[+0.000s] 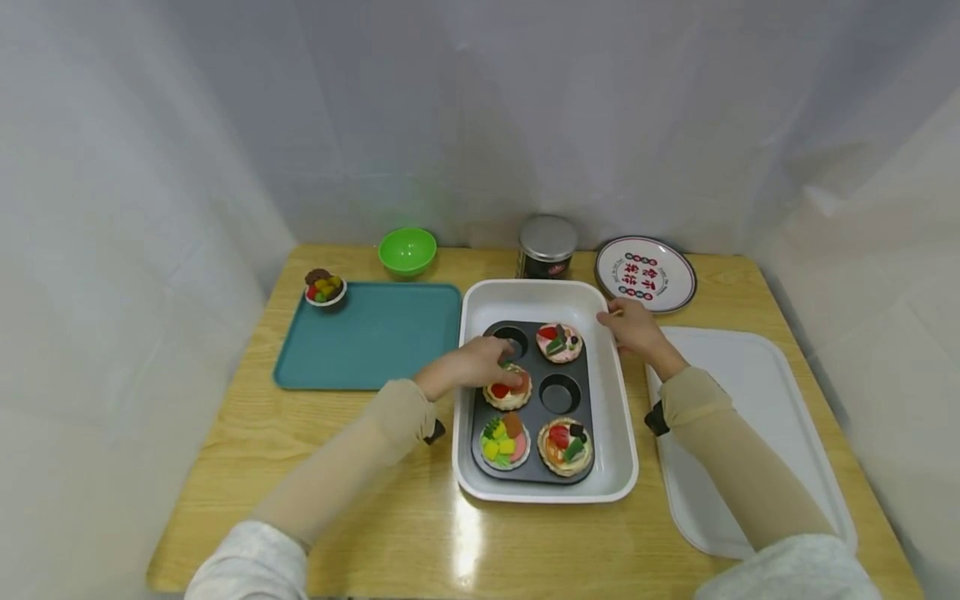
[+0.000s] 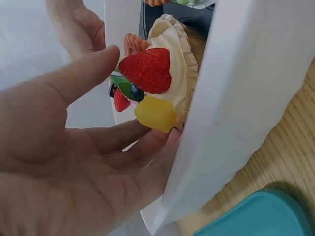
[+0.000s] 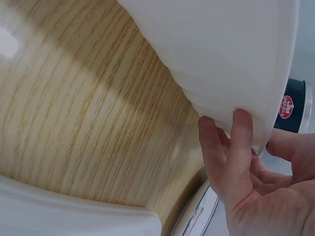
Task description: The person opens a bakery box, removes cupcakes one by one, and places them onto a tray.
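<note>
Tart (image 2: 152, 73) against left fingers (image 2: 162, 152); right fingers (image 3: 241, 135) pinch tray (image 3: 221, 59).

Yellow wood-grain table (image 1: 405, 533) bears: white rectangular tub (image 1: 609, 417), gripped by right fingers (image 3: 241, 135); oval white plate (image 1: 646, 274), silver-lidded black tin (image 1: 547, 244) beyond them; flat white tray (image 1: 750, 367) rightward; rectangular teal tray (image 1: 390, 342), round green bowl (image 1: 406, 255) leftward.

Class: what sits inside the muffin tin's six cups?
In the muffin tin, tarts fill the near row, middle-left and far-right cups. The middle-right cup is empty. The left hand partly covers the middle-left tart and far-left cup; tarts hide the bottoms beneath.
</note>
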Motion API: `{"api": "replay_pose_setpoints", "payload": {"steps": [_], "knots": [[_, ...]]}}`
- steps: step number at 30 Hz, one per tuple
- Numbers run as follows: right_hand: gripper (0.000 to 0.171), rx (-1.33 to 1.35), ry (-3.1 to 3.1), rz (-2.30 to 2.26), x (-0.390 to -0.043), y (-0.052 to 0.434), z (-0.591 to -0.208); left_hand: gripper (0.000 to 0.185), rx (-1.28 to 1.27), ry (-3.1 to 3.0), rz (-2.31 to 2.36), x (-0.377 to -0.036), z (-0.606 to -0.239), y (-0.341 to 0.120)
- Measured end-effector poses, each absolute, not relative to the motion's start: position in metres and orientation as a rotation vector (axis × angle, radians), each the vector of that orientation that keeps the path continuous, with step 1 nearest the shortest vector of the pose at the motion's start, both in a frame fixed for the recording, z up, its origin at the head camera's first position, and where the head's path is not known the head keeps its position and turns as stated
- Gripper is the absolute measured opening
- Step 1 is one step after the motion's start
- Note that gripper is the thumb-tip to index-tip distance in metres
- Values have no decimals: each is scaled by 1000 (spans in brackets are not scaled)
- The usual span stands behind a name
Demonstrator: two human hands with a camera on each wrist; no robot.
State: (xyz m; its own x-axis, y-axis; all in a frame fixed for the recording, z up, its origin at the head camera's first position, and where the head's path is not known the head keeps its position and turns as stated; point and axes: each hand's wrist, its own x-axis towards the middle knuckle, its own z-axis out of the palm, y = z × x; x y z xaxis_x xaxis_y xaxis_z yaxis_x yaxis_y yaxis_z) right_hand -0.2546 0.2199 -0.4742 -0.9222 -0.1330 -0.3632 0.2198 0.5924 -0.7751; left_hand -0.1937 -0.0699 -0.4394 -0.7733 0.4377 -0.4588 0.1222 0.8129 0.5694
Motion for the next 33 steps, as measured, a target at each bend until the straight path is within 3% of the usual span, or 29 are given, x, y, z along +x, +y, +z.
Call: {"api": "replay_pose_setpoints", "payload": {"steps": [6, 17, 33], "knots": [[43, 81, 2427, -1269, -254, 219, -474, 73, 383, 2351, 704, -194, -439, -72], [43, 67, 2442, -1266, -253, 220, -474, 46, 395, 2385, 690, -190, -440, -70], [44, 54, 2458, -1244, -249, 217, -470, 40, 347, 2391, 637, -186, -438, -68]]}}
